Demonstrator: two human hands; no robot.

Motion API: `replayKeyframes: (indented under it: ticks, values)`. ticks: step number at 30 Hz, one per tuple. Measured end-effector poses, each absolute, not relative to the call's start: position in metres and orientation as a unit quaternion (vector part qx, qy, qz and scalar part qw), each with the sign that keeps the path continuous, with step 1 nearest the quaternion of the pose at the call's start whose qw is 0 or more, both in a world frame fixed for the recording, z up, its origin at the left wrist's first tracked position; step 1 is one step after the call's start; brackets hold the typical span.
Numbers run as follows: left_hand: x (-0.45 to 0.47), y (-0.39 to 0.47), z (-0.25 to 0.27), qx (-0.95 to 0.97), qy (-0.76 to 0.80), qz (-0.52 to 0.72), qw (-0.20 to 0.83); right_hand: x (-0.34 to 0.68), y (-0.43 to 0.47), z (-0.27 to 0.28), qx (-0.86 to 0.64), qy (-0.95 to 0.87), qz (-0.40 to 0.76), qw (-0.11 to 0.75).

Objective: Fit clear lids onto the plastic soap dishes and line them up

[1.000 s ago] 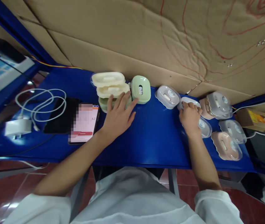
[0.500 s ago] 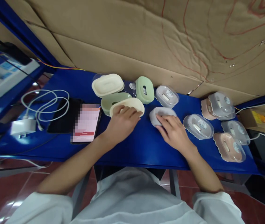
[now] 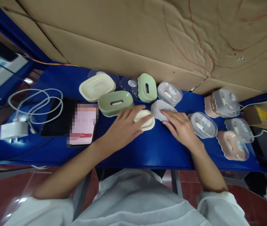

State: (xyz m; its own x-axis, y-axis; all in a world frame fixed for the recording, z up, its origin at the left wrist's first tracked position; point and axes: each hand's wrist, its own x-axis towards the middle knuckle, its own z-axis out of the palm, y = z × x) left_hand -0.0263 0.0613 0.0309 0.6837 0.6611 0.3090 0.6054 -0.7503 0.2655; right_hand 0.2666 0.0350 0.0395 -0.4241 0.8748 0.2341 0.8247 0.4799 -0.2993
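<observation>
My left hand [image 3: 125, 127] is closed on a shallow cream oval tray [image 3: 148, 123], its thumb and fingers lying across the near rim. The tray is just left of a pale grey oval box [image 3: 158, 108]. My right hand [image 3: 180, 128] grips this box, with fingers at the slot in its surface; part of the box is hidden under them. Left of the box lies a green oval box [image 3: 112, 106] with a slot in the middle. A second green box [image 3: 147, 89] stands tilted behind, and another cream tray [image 3: 97, 89] lies at the back left.
Clear-lidded grey boxes [image 3: 170, 94] [image 3: 202, 125] and pink boxes [image 3: 229, 144] are spread to the right. A phone [image 3: 83, 125], a white charger [image 3: 13, 130] and its coiled cable [image 3: 35, 91] lie left. Cardboard [image 3: 124, 40] walls the blue table's back.
My left hand has moved right with the cream tray, off the green box and up to the grey box. My right hand stays on the grey box. The view has shifted slightly.
</observation>
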Motion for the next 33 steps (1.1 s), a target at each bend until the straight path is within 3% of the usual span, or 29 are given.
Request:
replayKeyframes:
  ticks: [3, 8, 18, 24, 29, 33]
  values:
    - [-0.031, 0.064, 0.028, 0.883, 0.406, 0.210, 0.108, 0.246, 0.031, 0.036, -0.465, -0.862, 0.069, 0.190]
    - [-0.028, 0.062, 0.020, 0.883, 0.382, 0.223, 0.161, 0.221, 0.026, 0.024, -0.425, -0.893, 0.070, 0.130]
    - [-0.033, 0.064, 0.015, 0.937, 0.310, 0.114, 0.116, 0.222, 0.021, 0.013, -0.367, -0.924, 0.050, 0.098]
    - [-0.031, 0.063, 0.011, 0.936, 0.318, 0.098, 0.112, 0.222, 0.021, 0.009, -0.360, -0.927, 0.033, 0.101]
    - [-0.035, 0.071, 0.022, 0.927, 0.304, 0.163, 0.149, 0.226, 0.027, 0.011, -0.351, -0.925, 0.053, 0.136]
    - [-0.027, 0.097, 0.047, 0.867, 0.444, 0.205, 0.099, 0.234, 0.033, 0.014, -0.365, -0.909, 0.089, 0.183]
